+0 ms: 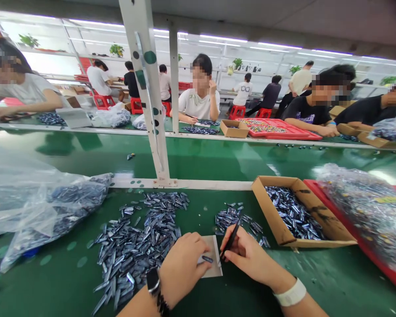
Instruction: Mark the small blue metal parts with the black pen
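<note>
My left hand (185, 266), with a dark watch at its wrist, is closed over a pale rectangular sheet (214, 268). A small glossy dark-blue part (207, 259) shows at the tip of its thumb. My right hand (247, 255) grips black tweezers (231, 240), tilted with their tips down by the sheet's right edge. A large loose pile of dark-blue parts (135, 246) spreads beside and behind my left hand. Just beyond my right hand lies a smaller heap of such parts (229, 215).
At right stands an open cardboard box (317, 243) of dark-blue parts, beside a red tray (376, 251) bearing a plastic bag (366, 215). Another clear bag of parts (75, 202) lies left. A white post (155, 132) rises ahead. People work across the green belt (204, 154).
</note>
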`<state>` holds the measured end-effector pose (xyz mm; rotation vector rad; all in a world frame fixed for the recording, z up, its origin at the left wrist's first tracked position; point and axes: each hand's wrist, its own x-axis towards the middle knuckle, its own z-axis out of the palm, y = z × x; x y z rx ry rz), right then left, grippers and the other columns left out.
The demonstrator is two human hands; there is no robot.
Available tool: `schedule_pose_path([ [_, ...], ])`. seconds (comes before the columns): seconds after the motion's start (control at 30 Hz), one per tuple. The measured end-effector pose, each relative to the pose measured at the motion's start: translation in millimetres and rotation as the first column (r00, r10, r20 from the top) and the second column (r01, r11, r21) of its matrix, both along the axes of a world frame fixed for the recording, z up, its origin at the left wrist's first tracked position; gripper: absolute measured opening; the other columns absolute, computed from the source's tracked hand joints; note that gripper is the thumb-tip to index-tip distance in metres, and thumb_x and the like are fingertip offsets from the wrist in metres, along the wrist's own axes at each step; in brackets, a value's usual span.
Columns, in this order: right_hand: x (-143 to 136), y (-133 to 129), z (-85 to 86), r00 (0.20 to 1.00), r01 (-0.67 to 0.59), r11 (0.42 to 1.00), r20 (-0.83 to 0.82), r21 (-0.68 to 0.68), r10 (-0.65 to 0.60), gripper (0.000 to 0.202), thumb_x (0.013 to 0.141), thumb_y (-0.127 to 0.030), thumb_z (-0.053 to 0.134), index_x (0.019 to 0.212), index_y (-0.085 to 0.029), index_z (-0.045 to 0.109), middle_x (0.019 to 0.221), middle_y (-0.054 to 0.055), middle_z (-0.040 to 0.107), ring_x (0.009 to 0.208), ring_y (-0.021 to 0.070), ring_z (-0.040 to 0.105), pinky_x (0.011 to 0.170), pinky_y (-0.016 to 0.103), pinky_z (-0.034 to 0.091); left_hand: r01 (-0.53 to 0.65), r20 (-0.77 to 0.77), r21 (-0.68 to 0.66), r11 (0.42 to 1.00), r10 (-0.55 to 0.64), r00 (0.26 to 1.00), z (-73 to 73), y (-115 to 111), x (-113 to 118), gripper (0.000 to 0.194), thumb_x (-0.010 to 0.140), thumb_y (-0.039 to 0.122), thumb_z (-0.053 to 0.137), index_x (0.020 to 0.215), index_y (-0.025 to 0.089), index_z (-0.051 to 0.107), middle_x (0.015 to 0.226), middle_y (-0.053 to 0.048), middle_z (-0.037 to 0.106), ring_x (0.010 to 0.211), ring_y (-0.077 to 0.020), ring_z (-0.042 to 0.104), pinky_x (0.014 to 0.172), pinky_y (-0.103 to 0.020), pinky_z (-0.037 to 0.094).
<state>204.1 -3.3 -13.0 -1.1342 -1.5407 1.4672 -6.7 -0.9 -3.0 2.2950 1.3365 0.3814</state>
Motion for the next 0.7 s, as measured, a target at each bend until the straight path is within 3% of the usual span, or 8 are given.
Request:
schedule_pose_path([
  [0.1,0.4,-0.1,1.3,0.999,-0.02,1.0,0.028,-0.013,0.02,0.023,0.084,-0.034,0.07,0.091,-0.022,0.052,0.085,0.0,0.062,0.077,0.0175,0.066,0.072,0.035,0.057,-0.016,0.018,-0.026,1.0,0.016,1.0,0.3,-1.7,-4.6,0.016,0.077,0.015,0.074,0.09,0.021,0.069,0.095,-0.002,0.065,0.095,-0.0201,0.059,0.085,-0.031,0.046],
  [0.27,0.6,0.9,-0.6,0.999,-0.013,1.0,0.031,-0.025,0.014,0.025,0.084,-0.038,0.07,0.09,-0.023,0.051,0.084,0.0,0.062,0.075,0.0181,0.066,0.071,0.035,0.058,0.016,-0.008,-0.027,0.999,-0.016,1.0,0.7,-4.0,-2.8,0.013,0.085,0.012,0.063,0.077,0.02,0.068,0.091,-0.002,0.064,0.091,-0.0192,0.058,0.082,-0.031,0.045],
  [0.7,0.9,2.8,-5.4,0.997,-0.007,0.999,0.07,-0.034,0.009,0.025,0.085,-0.041,0.069,0.089,-0.024,0.05,0.082,0.0,0.062,0.071,0.018,0.066,0.068,0.034,0.057,-0.024,0.002,-0.014,1.0,0.024,1.0,-3.2,-10.0,7.6,0.014,0.085,0.013,0.062,0.075,0.021,0.068,0.091,-0.001,0.065,0.09,-0.0192,0.057,0.08,-0.034,0.043],
])
